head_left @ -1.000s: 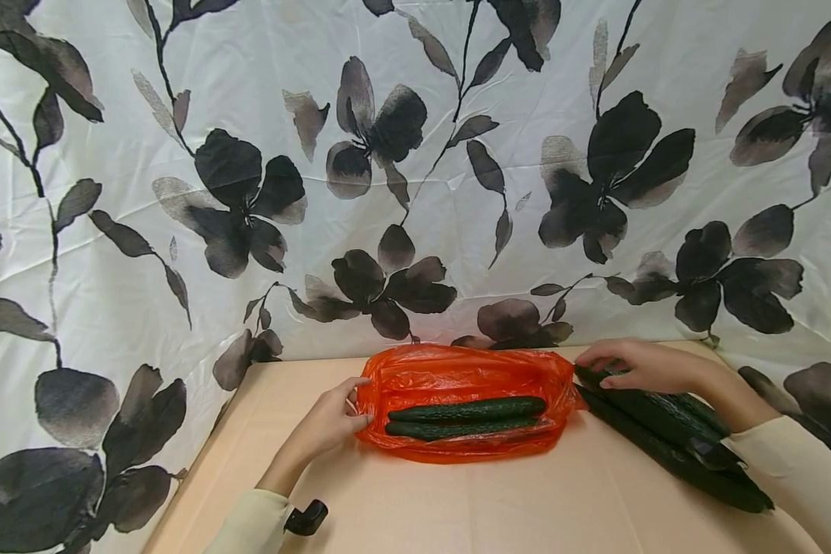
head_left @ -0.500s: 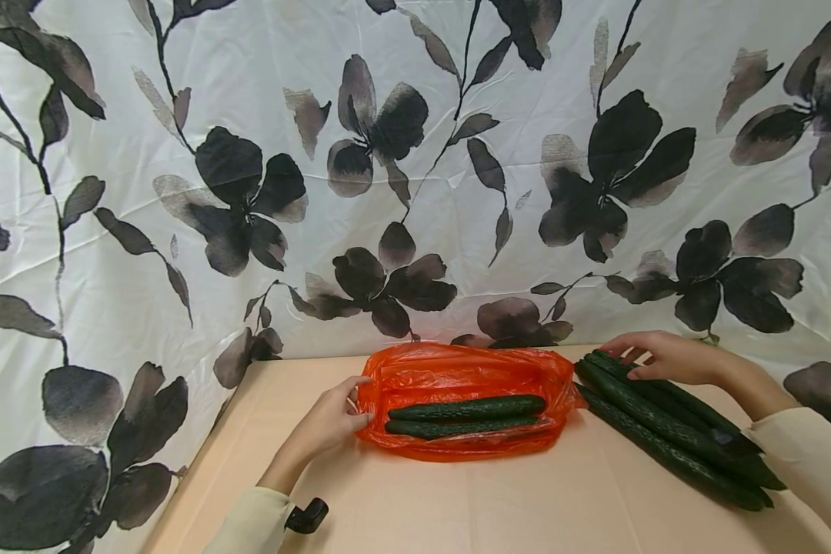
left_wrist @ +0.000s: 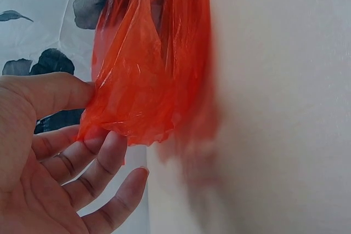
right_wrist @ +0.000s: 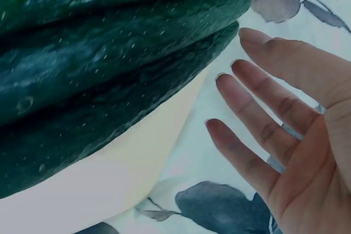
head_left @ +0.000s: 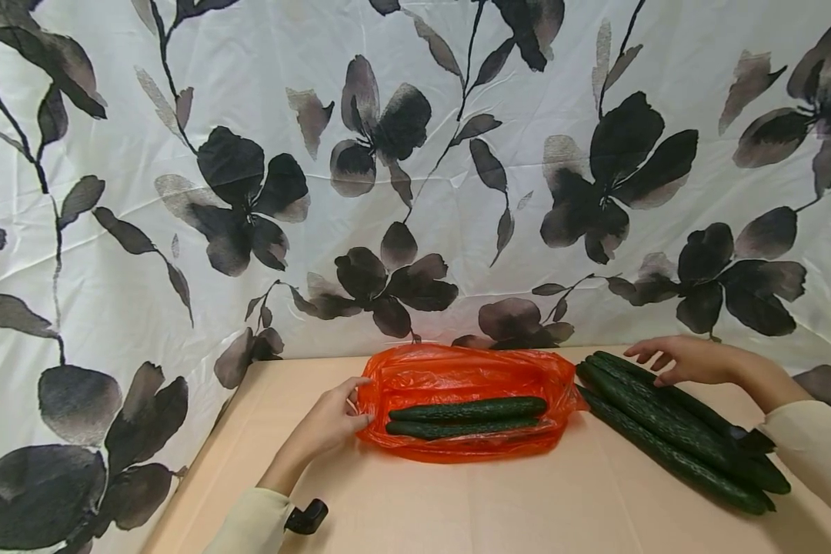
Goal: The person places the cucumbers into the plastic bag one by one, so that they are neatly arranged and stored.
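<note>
An orange-red plastic bag point(head_left: 471, 377) lies at the middle of the table, with two dark green cucumbers point(head_left: 467, 409) showing in its opening. My left hand point(head_left: 328, 419) holds the bag's left end; in the left wrist view the thin plastic point(left_wrist: 137, 91) sits between thumb and fingers. To the bag's right, several cucumbers point(head_left: 679, 423) lie side by side on a slant. Just beyond their far side is my right hand point(head_left: 699, 360), fingers spread and loosely bent. The right wrist view shows that hand point(right_wrist: 296, 124) beside the cucumbers point(right_wrist: 109, 64), holding nothing.
The beige tabletop point(head_left: 485, 508) ends at the back against a pale curtain point(head_left: 457, 192) printed with dark flowers. A black wrist device point(head_left: 307, 517) is at the left sleeve.
My right hand has lifted off the cucumbers and drawn away to the right. The cucumbers under it have shifted slightly right. My left hand and the bag have stayed put.
</note>
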A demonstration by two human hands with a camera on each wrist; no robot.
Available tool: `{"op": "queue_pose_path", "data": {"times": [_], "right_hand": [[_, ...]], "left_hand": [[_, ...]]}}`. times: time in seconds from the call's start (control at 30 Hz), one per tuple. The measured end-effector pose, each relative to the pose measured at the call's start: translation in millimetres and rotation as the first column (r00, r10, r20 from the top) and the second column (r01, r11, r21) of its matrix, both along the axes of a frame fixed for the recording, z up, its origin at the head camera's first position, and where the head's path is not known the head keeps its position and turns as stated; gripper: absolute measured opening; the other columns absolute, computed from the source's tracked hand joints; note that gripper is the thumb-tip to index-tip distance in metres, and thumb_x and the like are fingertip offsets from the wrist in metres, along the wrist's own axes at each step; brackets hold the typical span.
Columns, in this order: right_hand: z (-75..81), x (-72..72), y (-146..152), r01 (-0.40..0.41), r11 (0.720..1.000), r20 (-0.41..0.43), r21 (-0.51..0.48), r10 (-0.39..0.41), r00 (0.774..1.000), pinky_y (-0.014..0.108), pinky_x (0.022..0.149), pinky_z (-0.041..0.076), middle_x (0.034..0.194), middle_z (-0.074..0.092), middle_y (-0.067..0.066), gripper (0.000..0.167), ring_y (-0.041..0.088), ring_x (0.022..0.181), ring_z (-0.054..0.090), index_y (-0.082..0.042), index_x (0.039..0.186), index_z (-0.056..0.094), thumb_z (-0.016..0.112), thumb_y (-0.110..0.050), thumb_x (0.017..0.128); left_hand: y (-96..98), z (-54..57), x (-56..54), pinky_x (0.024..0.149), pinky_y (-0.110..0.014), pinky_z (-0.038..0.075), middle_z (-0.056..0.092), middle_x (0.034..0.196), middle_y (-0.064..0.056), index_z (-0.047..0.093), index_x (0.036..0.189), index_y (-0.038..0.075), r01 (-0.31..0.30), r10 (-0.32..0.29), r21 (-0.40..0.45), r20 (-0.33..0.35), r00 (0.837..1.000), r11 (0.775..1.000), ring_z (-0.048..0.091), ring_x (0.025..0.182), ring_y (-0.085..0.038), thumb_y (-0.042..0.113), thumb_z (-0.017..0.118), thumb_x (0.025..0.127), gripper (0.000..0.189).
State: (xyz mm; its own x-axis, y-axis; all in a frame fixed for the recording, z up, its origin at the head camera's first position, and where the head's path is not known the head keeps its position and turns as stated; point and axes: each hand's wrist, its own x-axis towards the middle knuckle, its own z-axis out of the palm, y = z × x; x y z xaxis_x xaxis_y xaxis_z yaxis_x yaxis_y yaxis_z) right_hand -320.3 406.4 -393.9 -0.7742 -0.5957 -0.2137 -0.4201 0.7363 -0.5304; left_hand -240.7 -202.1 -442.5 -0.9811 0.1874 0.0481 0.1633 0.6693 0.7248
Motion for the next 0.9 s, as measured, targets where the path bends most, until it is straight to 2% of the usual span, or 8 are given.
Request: {"op": "queue_pose_path", "data": {"times": [0.2,0.47,0.67,0.9], "right_hand": [[-5.6,-1.4,10,0.053,0.999,0.106,-0.001,-0.052,0.993,0.046,0.084,0.059,0.134,0.052,0.039,0.063,0.051,0.112,0.063,0.011,0.144,0.043,0.072,-0.002,0.089],[-13.1,-4.9,18,0.124,0.992,0.247,-0.017,-0.115,0.962,0.044,0.083,0.058,0.127,0.051,0.039,0.073,0.043,0.107,0.066,0.015,0.149,0.03,0.068,0.01,0.086],[-17.9,-4.8,19,0.114,0.993,0.221,0.039,-0.12,0.968,0.041,0.079,0.058,0.122,0.057,0.033,0.072,0.037,0.102,0.067,0.013,0.147,0.036,0.069,0.011,0.083],[-20.8,-3.1,18,0.146,0.985,0.241,0.087,-0.163,0.957,0.04,0.069,0.052,0.116,0.059,0.026,0.069,0.027,0.09,0.063,0.014,0.145,0.036,0.067,0.01,0.084]], "left_hand": [[-1.0,-1.3,0.4,0.06,-0.028,0.051,0.057,0.092,-0.005,0.056,0.139,0.007,0.002,-0.002,-0.011,-0.011,1.0,1.0,0.058,0.075,-0.018,0.006,0.079,0.084,0.06],[-2.0,-1.9,0.5,0.06,-0.029,0.05,0.057,0.092,-0.004,0.056,0.14,0.009,0.002,-0.002,-0.008,-0.003,1.0,1.0,0.058,0.075,-0.018,0.007,0.079,0.084,0.06],[-3.2,-2.1,2.5,0.06,-0.028,0.05,0.058,0.092,-0.004,0.056,0.139,0.007,0.019,-0.019,-0.016,-0.022,1.0,1.0,0.058,0.074,-0.017,0.007,0.079,0.084,0.06],[-4.0,-1.2,3.5,0.061,-0.028,0.05,0.058,0.092,-0.005,0.057,0.139,0.007,0.017,-0.017,-0.012,-0.022,1.0,1.0,0.059,0.074,-0.017,0.007,0.079,0.084,0.059]]}}
